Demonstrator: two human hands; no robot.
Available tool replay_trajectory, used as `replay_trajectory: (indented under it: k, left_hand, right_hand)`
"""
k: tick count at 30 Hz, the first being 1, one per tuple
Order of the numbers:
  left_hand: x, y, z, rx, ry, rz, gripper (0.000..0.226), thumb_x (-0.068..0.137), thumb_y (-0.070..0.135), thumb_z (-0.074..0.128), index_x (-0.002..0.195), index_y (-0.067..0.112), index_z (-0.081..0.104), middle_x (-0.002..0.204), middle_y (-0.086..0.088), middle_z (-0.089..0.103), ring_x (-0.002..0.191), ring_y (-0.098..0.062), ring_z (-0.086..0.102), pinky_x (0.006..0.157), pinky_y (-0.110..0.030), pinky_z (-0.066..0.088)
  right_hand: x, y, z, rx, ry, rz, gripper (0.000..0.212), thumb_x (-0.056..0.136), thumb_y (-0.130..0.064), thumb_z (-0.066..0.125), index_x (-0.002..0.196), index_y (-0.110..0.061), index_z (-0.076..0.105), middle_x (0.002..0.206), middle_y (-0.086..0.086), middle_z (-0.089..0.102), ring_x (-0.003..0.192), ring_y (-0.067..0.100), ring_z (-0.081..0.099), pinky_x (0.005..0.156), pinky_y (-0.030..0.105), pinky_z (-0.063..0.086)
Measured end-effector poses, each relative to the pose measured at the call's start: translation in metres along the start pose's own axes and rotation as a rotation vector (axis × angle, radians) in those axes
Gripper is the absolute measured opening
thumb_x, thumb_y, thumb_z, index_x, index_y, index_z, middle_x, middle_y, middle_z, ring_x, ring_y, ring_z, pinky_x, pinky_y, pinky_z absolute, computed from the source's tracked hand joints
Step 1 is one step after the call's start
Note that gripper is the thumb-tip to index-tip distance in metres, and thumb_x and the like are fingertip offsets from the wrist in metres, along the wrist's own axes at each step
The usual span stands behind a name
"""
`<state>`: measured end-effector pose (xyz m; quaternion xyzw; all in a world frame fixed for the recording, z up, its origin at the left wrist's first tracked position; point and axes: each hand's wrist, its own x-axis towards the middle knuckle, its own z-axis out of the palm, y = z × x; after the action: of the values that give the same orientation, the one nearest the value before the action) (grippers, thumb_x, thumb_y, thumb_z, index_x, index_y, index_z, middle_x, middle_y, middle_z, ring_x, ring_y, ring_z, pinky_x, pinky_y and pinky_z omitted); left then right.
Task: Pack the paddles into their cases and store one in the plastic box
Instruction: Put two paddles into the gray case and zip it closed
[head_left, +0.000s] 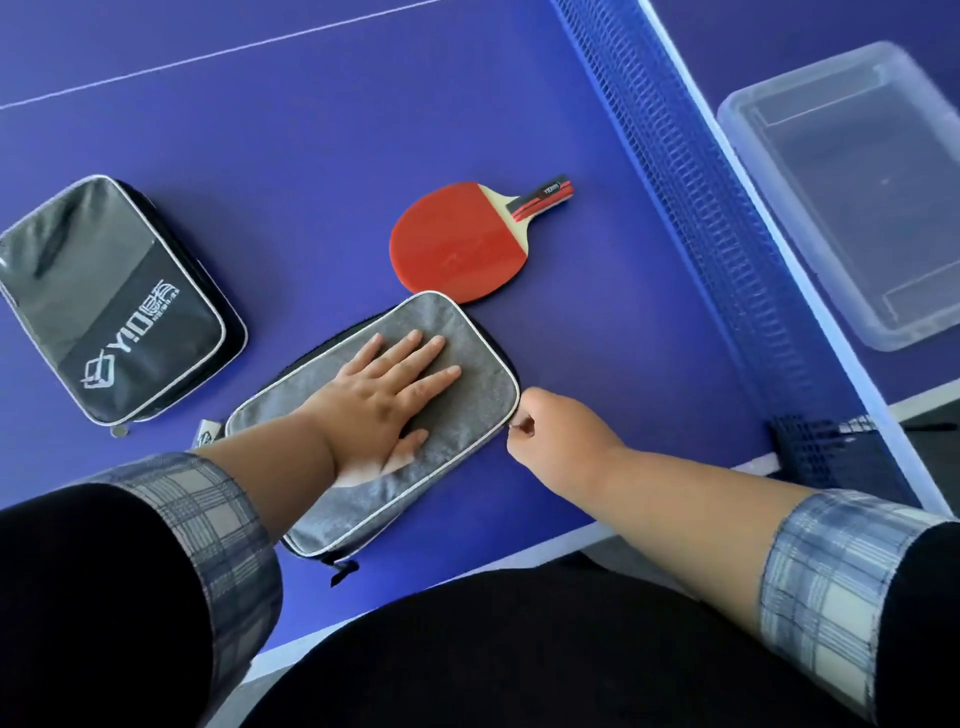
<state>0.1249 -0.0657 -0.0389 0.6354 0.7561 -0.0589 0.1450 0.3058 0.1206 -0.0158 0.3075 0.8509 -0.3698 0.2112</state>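
A grey fabric case (457, 364) with white piping lies flat on the blue surface (311, 156), its long axis running diagonally from near-left to far-right. The left hand (384, 400) presses on it, palm down, fingers released and spread. The right hand (550, 426) pinches something small, probably the zipper pull, at the case's right edge. Just beyond lies a red paddle (457, 244), handle pointing far-right. A black case (109, 296) rests left; a clear plastic box (857, 192) sits past the net (691, 171).
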Motion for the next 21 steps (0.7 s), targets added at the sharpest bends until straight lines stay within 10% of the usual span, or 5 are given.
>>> replay_trajectory:
  k: [6,14,21]
  left_hand:
    - [0.005,-0.007,-0.006,0.136,-0.035,0.193,0.077,0.087,0.060,0.018,0.154,0.035,-0.009,0.160,0.004,-0.018,0.150,-0.025,-0.013,0.119,-0.048,-0.010]
    - [-0.042,0.034,0.018,-0.222,0.131,-0.780,0.075,0.090,0.067,0.020,0.155,0.033,0.003,0.165,-0.005,0.002,0.150,-0.026,-0.002,0.118,-0.056,-0.001]
    - [-0.042,0.026,0.029,-0.173,0.166,-0.781,0.077,0.088,0.070,0.012,0.155,0.031,0.010,0.164,-0.007,0.008,0.150,-0.027,0.002,0.118,-0.056,0.004]
  right_hand:
    - [-0.038,0.005,0.024,-0.012,0.050,0.016,0.011,0.097,-0.025,0.048,0.092,-0.021,0.057,0.083,-0.001,0.064,0.077,0.024,0.060,0.069,0.043,0.053]
    - [-0.044,0.000,0.025,-0.017,0.121,0.039,0.016,0.099,-0.028,0.043,0.088,-0.021,0.053,0.083,0.001,0.064,0.079,0.028,0.061,0.067,0.047,0.053]
    - [-0.032,0.009,0.021,-0.080,0.187,0.013,0.019,0.101,-0.028,0.041,0.084,-0.023,0.046,0.079,-0.004,0.056,0.070,0.024,0.054,0.060,0.044,0.050]
